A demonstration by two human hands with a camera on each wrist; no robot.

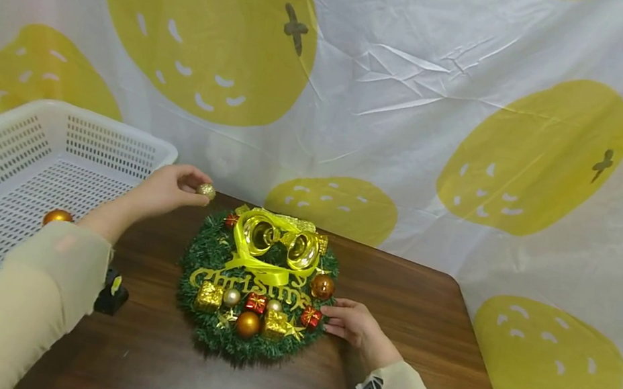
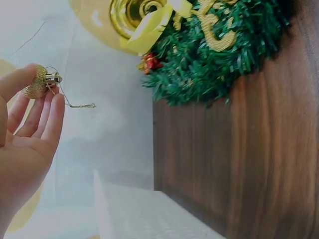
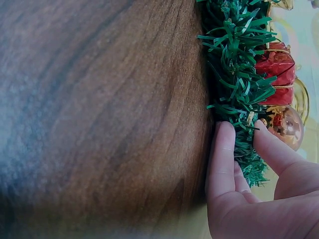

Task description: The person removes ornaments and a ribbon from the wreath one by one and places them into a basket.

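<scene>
Left hand (image 1: 165, 188) pinches small gold ball (image 1: 205, 190) at fingertips, above worktop (image 1: 420, 320). Right hand (image 1: 352, 323) holds wreath (image 1: 255, 281) edge, fingers curled on green needles.

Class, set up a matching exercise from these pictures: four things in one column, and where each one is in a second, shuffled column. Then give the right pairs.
Things:
1. glittery gold ball
2. orange ball
3. wreath
4. white basket

Places:
A. lying inside the basket
B. flat on the wooden table, right hand at its edge
C. pinched by the left hand
D. at the table's left end

Pairs: 1-C, 2-A, 3-B, 4-D
</scene>
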